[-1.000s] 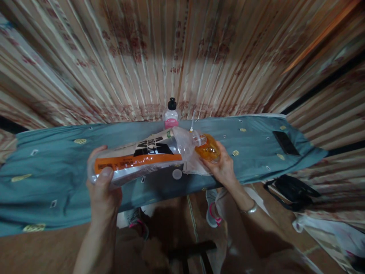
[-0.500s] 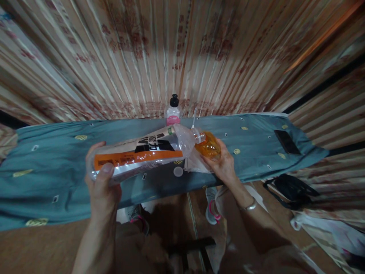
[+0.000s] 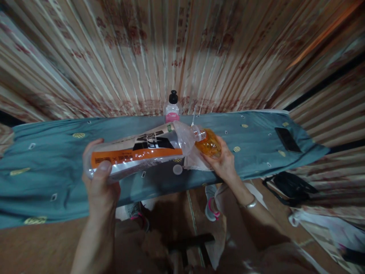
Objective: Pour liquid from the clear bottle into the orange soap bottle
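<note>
My left hand is wrapped round the base of a large clear plastic bottle with an orange, black and white label. The bottle lies nearly level in the air, its neck pointing right. At its mouth is a small clear bottle of amber liquid, held in my right hand. The two necks meet; whether liquid passes between them I cannot tell. Behind them stands a clear bottle with a black cap and pink label. A white pump nozzle shows beside it, its lower part hidden.
A teal patterned cloth covers the long table. On it lie a round translucent cap, a white sheet under my right hand, and a dark phone at the right. A black bag rests on the floor; pleated curtains hang behind.
Both hands keep their grip, and the two bottles stay mouth to mouth. The large bottle has shifted very slightly left and up in view; the scene around it has moved slightly too.
</note>
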The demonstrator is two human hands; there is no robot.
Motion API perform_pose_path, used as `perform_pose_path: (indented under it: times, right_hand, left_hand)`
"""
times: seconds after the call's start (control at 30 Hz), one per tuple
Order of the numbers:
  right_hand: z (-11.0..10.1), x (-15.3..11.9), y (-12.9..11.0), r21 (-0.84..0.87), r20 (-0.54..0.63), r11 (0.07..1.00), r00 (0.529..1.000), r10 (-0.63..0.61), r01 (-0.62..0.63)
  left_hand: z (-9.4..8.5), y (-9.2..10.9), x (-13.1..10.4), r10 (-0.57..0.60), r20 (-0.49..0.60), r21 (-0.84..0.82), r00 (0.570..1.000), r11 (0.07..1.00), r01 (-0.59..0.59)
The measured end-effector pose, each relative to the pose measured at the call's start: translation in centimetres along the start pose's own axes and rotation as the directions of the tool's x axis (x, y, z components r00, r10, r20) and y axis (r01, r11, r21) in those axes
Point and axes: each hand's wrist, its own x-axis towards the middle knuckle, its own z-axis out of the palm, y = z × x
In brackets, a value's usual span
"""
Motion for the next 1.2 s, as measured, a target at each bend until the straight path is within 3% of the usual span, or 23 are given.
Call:
perform_pose_path:
  times: [0.23,0.5,0.83,1.2]
  right_hand:
    - [-0.03,0.07,-0.21,0.001,0.002,1.000,1.000,0.021,-0.021]
    - [-0.15,0.13,-0.28,0.002,0.005,1.000,1.000,0.017,-0.017]
    - [-0.15,0.12,-0.06,-0.003,0.028,1.000,1.000,0.001,-0.001]
    - [-0.13,0.15,-0.15,-0.031,0.009,1.000,1.000,-0.005,0.005]
  left_hand:
    - [0.07,0.04,0.07,0.034,0.047,-0.004,0.998,0.999,-0.034]
    - [0.22,0.40,0.07,0.021,0.016,-0.041,1.000,0.999,-0.021]
    - [-0.21,-0.12,0.21,0.078,0.042,0.075,0.996,0.994,-0.081]
    - [-0.01,0.01,0.38,0.063,0.022,0.026,0.998,0.998,-0.064]
